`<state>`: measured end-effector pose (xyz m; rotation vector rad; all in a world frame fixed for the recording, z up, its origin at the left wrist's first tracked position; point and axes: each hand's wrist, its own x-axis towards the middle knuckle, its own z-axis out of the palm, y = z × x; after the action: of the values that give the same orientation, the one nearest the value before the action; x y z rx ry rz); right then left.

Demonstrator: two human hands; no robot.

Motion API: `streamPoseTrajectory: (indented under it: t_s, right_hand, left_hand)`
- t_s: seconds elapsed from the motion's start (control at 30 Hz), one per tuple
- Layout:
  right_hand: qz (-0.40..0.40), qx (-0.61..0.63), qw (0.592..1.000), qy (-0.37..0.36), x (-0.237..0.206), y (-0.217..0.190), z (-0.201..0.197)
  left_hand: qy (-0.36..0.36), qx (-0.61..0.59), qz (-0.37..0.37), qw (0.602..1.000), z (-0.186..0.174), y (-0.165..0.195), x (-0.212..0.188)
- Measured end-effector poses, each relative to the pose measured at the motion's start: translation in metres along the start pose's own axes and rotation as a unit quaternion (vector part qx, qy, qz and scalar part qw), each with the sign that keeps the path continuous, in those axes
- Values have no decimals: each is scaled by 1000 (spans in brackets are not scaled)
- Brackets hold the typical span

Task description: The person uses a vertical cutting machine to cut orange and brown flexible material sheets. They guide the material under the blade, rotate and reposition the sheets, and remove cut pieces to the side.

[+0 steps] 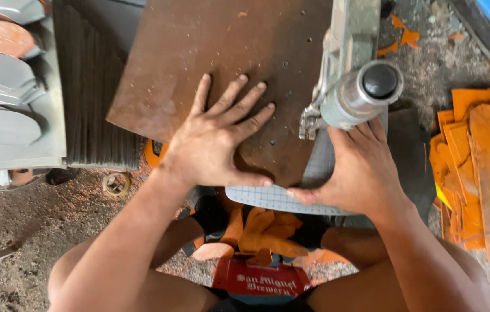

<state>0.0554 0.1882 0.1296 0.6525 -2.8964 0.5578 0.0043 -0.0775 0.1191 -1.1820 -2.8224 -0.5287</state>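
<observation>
Here, from my remote seat, the biggest thing I see is the brown board (pixel 198 52), a rust-coloured flat sheet speckled with small holes and crumbs, lying slanted across the upper middle of the head view. Beside it on the left stands a stack of dark grey sheets (pixel 92 86), and further left a pile of grey sole-shaped cutouts (pixel 8 110) with a couple of orange ones on top. At the right edge lies a heap of orange pieces (pixel 481 173), flat and roughly cut, on gritty ground.

Next in size, a metal machine arm (pixel 351 75) comes down from the top, ending in a grey cylinder with a black round cap facing the camera; it hangs just above the right hand.

The left hand (pixel 213 141) lies flat and fully spread on the brown board, palm down, fingers fanned, gripping nothing, only pressing. The right hand (pixel 351 170) is also open, palm down, fingers pointing up under the machine, thumb stretched left until it nearly meets the left thumb. It presses on a grey textured sheet (pixel 291 196) that pokes out from beneath the board's near edge.

Below the hands, between the knees, sit orange scraps (pixel 262 231) above a red crate (pixel 259 280). Smallest, a roll of tape (pixel 117 184) lies on the ground just left of the left wrist.
</observation>
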Motion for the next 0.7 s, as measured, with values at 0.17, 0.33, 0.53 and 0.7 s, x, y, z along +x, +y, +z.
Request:
streamPoseTrajectory:
  t_s: [0.17, 0.33, 0.53, 0.7]
  right_hand:
    - [-1, -2, 1000, -15, 5, 0, -5]
    - [17, 6, 999, -33, 7, 0, -6]
    - [-22, 3, 1000, -15, 9, 8, -4]
    - [-32, 15, 999, -37, 11, 15, -5]
  left_hand:
    - [20, 4, -22, 1000, -4, 9, -4]
    - [31, -1, -37, 999, -4, 11, -9]
    - [35, -3, -45, 998, -1, 13, -9]
    - [30, -1, -55, 998, -1, 19, -8]
